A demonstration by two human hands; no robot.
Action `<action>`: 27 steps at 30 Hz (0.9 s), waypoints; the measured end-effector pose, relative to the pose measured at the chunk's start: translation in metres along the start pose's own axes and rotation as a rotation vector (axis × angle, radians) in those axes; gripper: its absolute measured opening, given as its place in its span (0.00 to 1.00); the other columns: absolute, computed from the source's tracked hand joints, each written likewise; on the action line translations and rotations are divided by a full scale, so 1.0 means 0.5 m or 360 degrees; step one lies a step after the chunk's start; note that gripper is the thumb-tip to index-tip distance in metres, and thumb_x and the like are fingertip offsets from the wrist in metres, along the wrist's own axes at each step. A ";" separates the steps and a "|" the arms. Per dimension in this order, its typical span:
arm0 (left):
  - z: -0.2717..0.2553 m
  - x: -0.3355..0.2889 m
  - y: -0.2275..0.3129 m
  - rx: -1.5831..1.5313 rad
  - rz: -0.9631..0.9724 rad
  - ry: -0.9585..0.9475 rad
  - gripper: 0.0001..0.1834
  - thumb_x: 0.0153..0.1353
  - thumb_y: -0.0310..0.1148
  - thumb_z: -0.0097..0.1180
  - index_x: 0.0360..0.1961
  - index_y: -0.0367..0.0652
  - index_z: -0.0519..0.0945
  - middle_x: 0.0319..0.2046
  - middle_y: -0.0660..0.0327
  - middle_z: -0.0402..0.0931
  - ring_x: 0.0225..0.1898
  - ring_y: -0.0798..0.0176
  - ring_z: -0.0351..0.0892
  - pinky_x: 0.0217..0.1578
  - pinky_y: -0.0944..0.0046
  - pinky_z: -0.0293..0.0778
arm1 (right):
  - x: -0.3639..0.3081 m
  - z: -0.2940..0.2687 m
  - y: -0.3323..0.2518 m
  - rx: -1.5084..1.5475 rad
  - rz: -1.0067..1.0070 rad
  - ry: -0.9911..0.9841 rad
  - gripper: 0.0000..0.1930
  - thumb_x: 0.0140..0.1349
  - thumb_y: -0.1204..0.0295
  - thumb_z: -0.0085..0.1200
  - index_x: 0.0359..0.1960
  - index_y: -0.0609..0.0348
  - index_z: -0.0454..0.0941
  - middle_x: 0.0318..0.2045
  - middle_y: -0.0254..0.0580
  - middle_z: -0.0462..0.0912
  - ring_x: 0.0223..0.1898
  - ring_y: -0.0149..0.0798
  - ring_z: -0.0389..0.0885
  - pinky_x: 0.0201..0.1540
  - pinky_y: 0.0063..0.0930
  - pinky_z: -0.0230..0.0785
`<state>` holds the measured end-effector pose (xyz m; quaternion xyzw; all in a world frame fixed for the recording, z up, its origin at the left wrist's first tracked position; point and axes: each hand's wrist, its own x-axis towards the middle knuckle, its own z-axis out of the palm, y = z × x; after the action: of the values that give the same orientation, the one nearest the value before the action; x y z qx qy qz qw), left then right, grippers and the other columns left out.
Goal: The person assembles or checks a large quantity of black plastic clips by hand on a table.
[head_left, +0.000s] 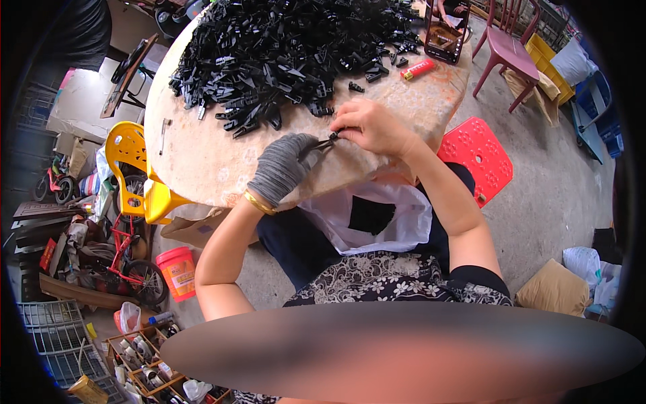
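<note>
My left hand [284, 168], in a grey knitted glove with a gold bangle at the wrist, is closed at the near edge of the table. Between it and my bare right hand [373, 128] is a small black plastic piece [332, 137]. The right fingertips pinch one end, and the gloved fingers grip the other; its exact shape is partly hidden. Just beyond my hands spreads a large heap of black plastic clip-like parts [262, 60]. Across my lap lies an open white plastic bag [412, 225] with something black [372, 215] in it.
A patterned cloth covers the round table [208, 161]. On it are a pen [163, 137], a small red cylinder [417, 69] and an upright phone [444, 37]. Around it stand a red stool [479, 158], a yellow chair [128, 145], a maroon chair [509, 50] and an orange-red bucket [177, 273].
</note>
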<state>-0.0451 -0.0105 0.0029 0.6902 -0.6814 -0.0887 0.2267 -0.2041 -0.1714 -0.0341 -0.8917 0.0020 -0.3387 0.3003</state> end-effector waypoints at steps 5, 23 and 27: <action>-0.004 0.001 -0.005 -0.0093 -0.0023 0.0067 0.12 0.54 0.31 0.58 0.40 0.43 0.80 0.29 0.52 0.78 0.30 0.52 0.78 0.33 0.60 0.73 | 0.000 0.003 0.003 0.0023 -0.0007 -0.0019 0.05 0.47 0.75 0.57 0.27 0.57 0.80 0.28 0.39 0.77 0.35 0.45 0.75 0.40 0.35 0.67; -0.026 0.077 0.065 0.0689 0.0130 -0.0316 0.10 0.54 0.38 0.55 0.34 0.44 0.79 0.26 0.53 0.78 0.29 0.50 0.78 0.30 0.55 0.72 | 0.000 0.002 0.001 0.0044 -0.0056 -0.0114 0.07 0.46 0.76 0.58 0.30 0.58 0.79 0.30 0.40 0.77 0.35 0.45 0.76 0.40 0.35 0.68; -0.014 0.116 0.072 0.0786 0.0091 -0.0541 0.11 0.54 0.38 0.54 0.35 0.43 0.76 0.28 0.51 0.78 0.30 0.49 0.78 0.31 0.53 0.73 | -0.002 0.003 0.003 0.0019 -0.0175 -0.0056 0.07 0.47 0.75 0.59 0.29 0.59 0.78 0.30 0.40 0.76 0.36 0.46 0.76 0.41 0.36 0.69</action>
<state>-0.0711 -0.0649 0.0353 0.6802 -0.7297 -0.0282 -0.0630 -0.2035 -0.1718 -0.0364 -0.8944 -0.0543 -0.3391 0.2866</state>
